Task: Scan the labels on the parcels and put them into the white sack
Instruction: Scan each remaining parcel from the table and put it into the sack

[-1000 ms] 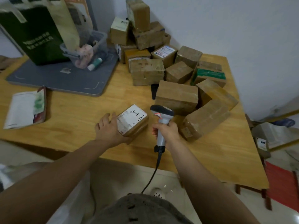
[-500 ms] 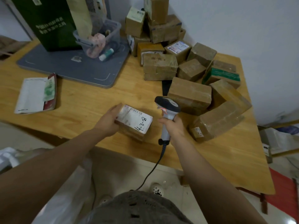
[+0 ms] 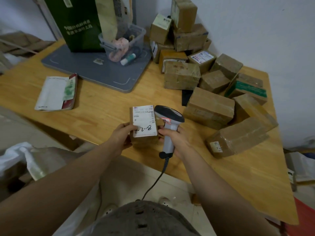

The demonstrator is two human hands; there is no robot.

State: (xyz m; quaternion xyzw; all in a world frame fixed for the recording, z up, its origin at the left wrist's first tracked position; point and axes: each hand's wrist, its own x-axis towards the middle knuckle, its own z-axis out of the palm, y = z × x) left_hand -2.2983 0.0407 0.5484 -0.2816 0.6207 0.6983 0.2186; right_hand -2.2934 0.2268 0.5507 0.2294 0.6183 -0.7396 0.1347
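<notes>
My left hand (image 3: 121,134) grips a small brown parcel (image 3: 144,124) by its left side, held above the table's front edge with its white label facing up. Handwriting and a barcode show on the label. My right hand (image 3: 177,139) holds a grey corded barcode scanner (image 3: 167,123) upright, its dark head right beside the parcel's upper right corner. A heap of brown parcels (image 3: 211,106) lies on the right half of the wooden table (image 3: 105,114). The white sack (image 3: 20,155) shows at the lower left, below the table edge.
A grey flat scale or tray (image 3: 102,72) at the back carries a green bag (image 3: 76,23) and a clear plastic bin (image 3: 124,43). A white booklet (image 3: 54,93) lies on the left. Stacked parcels (image 3: 184,31) lean on the wall. More packages (image 3: 300,167) lie on the floor at right.
My left hand lifted the parcel from the table, turned it and brought it toward me with the label up. The scanner head came close beside the label.
</notes>
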